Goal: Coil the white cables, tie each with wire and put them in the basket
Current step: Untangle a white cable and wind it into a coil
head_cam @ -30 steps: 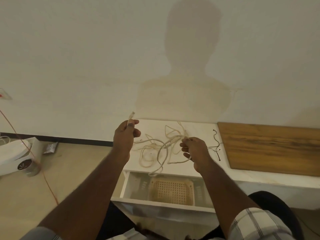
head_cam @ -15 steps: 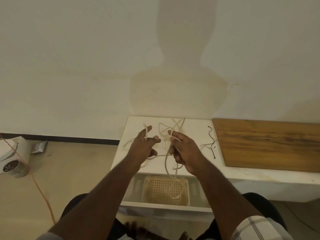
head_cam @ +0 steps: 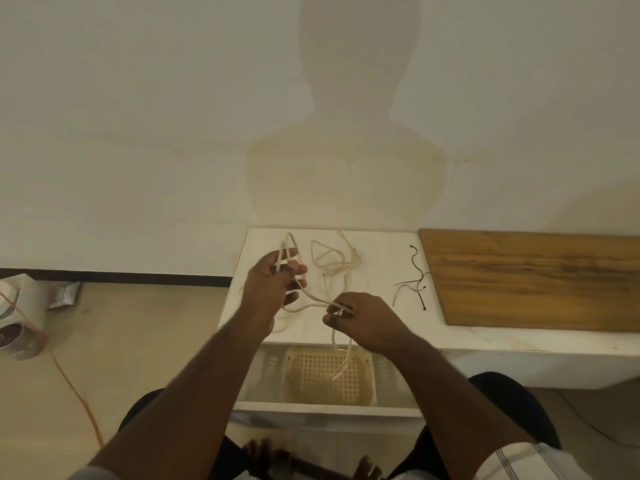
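My left hand (head_cam: 273,289) holds loops of a white cable (head_cam: 311,299) wound around its fingers, above the left part of the white tabletop (head_cam: 377,244). My right hand (head_cam: 360,315) pinches the same cable a little to the right; its loose end hangs down over the cream lattice basket (head_cam: 329,375) in the open drawer below. A second white cable (head_cam: 336,261) lies tangled on the tabletop behind my hands. Thin black tie wires (head_cam: 415,282) lie to the right of it.
A wooden board (head_cam: 536,278) covers the right part of the tabletop. The white drawer (head_cam: 325,408) stands pulled out toward my knees. On the floor at the left are a white appliance (head_cam: 17,320) and an orange cord (head_cam: 69,386). A plain wall rises behind.
My left hand has gathered cable loops over its fingers. My right hand slid down and right along the cable, drawing it taut between both hands; the view tilted lower.
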